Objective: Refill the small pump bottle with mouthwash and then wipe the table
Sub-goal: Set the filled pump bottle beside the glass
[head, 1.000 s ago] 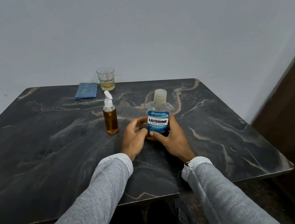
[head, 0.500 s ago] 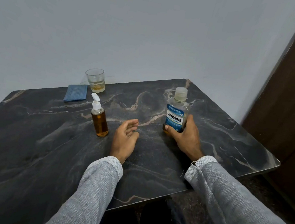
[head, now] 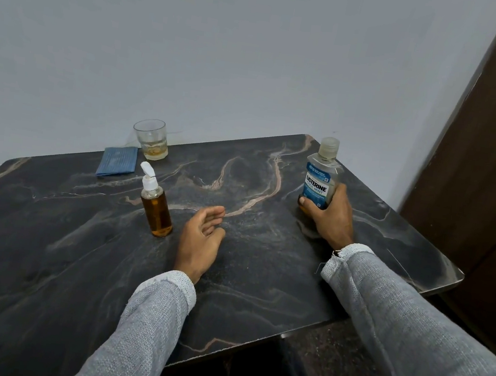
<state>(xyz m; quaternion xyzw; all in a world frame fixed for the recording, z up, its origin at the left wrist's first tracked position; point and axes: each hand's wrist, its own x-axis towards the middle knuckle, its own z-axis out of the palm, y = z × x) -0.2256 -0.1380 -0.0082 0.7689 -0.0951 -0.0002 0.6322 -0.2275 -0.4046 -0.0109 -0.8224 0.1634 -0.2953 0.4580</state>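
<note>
Mouthwash bottle (head: 319, 178): upright, cap up, base hidden by gripping right hand (head: 332, 217). Pump bottle (head: 157, 204): upright, nozzle up-left. Left hand (head: 201, 238): fingers relaxed, empty.

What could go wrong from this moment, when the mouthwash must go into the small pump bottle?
1. The small pump bottle already looks nearly full of amber liquid, so pouring more may overflow onto the table.
2. Its pump head is on and the mouthwash bottle is capped; both need opening, yet only the right hand holds anything.
3. The narrow pump bottle stands unheld beside the open left hand; a bump could tip it.
</note>
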